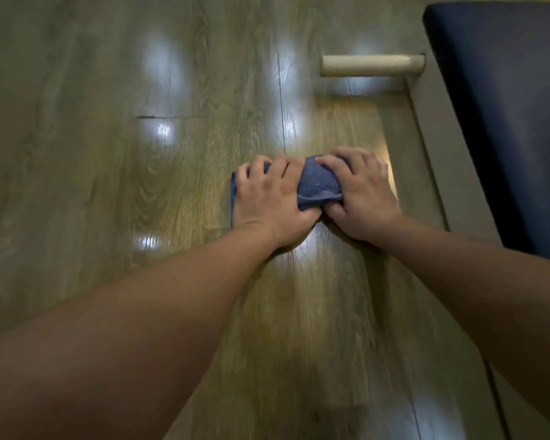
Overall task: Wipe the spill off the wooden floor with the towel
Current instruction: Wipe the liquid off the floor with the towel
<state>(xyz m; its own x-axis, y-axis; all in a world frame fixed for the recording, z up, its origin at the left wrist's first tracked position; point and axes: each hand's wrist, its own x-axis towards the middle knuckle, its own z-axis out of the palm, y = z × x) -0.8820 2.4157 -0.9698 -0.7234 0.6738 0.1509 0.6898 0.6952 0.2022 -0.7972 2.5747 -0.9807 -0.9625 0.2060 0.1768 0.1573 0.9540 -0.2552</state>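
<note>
A blue towel (318,184) lies bunched on the wooden floor (172,185) near the middle of the view. My left hand (270,198) presses down on its left part, fingers curled over the cloth. My right hand (361,195) grips its right part, thumb tucked under the edge. Both hands hide most of the towel. The floor around the towel is glossy with bright light reflections; I cannot tell a spill apart from the glare.
A dark blue cushioned seat (505,122) on a pale frame (432,147) stands at the right, close to my right hand. One pale round leg (372,65) reaches the floor behind the towel. Open floor stretches to the left.
</note>
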